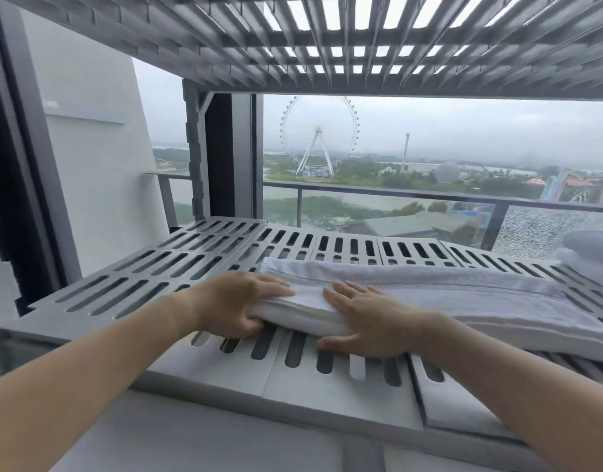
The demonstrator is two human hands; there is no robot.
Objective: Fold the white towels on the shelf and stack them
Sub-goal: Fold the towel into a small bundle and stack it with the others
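A long white towel, folded lengthwise into a narrow strip, lies across the grey slotted shelf from the middle to the right edge. My left hand grips the towel's left end, fingers on top and thumb tucked under it. Just to its right, my right hand lies flat on the towel with straight fingers, its thumb down on the shelf in front. More white towels are piled at the far right edge, partly cut off.
Another grey slatted shelf hangs close above. A white wall panel and a dark upright post stand at the left and back. Behind the shelf is a glass balcony railing. Bare shelf surface stretches to the left of the towel.
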